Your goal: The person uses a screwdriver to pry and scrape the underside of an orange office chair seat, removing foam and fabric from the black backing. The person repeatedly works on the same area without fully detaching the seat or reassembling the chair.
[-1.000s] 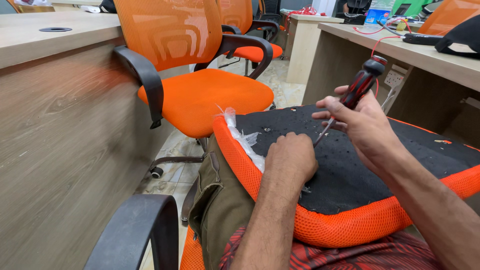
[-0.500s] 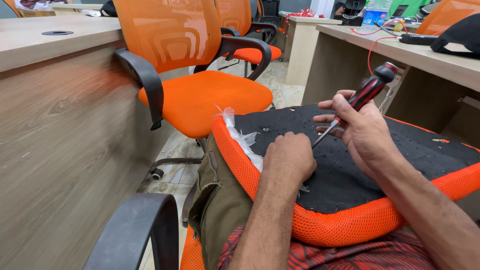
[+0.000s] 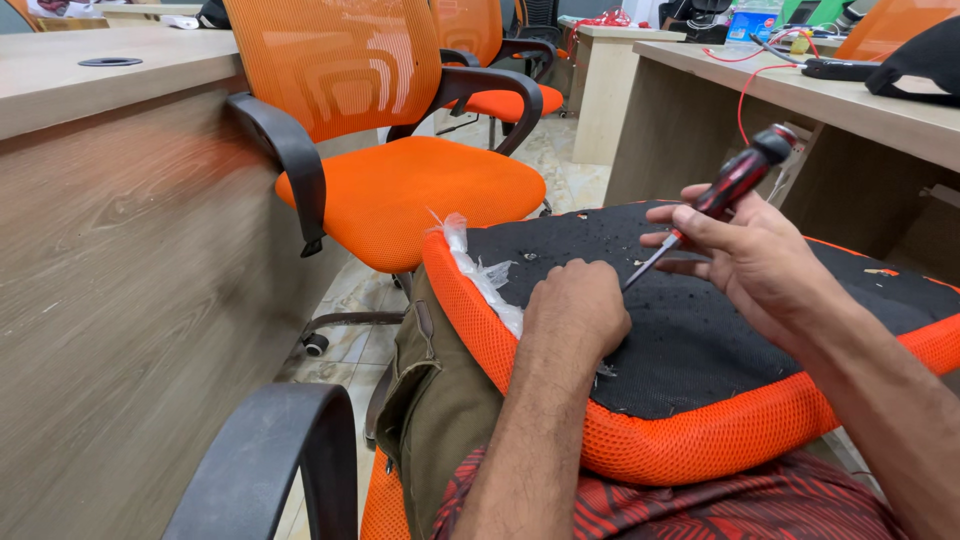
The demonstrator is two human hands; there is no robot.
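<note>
Item: upturned seat cushion (image 3: 700, 340), black underside, orange mesh rim, lying across the lap under both hands. Right hand (image 3: 760, 260) clamped on a red-and-black screwdriver (image 3: 725, 195), tip against the underside. Left hand (image 3: 578, 312) fisted, pressing the cushion just beside the tip; crumpled clear plastic (image 3: 480, 272) beyond it.

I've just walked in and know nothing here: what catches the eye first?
An upturned orange mesh seat cushion with a black underside lies across the person's lap. The right hand holds a red-and-black-handled screwdriver tip-down on it, beside the closed left hand. At the left stands an orange mesh office chair.
</note>
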